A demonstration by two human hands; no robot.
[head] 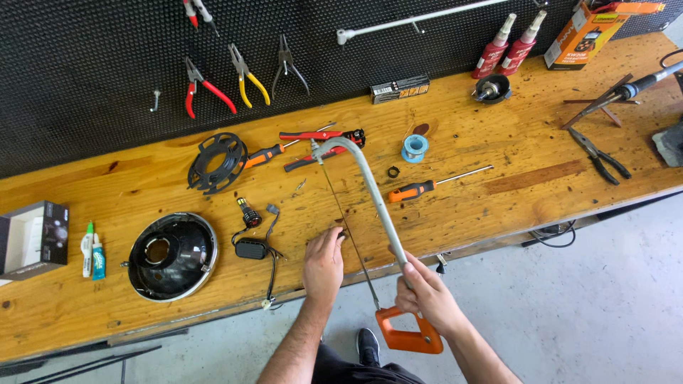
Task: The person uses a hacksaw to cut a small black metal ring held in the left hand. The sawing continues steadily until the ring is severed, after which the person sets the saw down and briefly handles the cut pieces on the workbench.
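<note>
The orange handle of a hacksaw [370,235] is gripped by the right hand [425,295] beyond the workbench's [498,185] near edge. A small part, too small to identify, is pinched there by the left hand [324,263]; fingers beside the blade could be nicked if it skips.

Small part under left hand [324,262] fingers hidden; orange box [589,32] and grey object [669,144] cut off by edges.

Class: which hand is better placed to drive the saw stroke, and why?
The right hand: it grips the hacksaw by its frame just above the orange handle. The left hand is pressed on a small piece at the blade.
</note>
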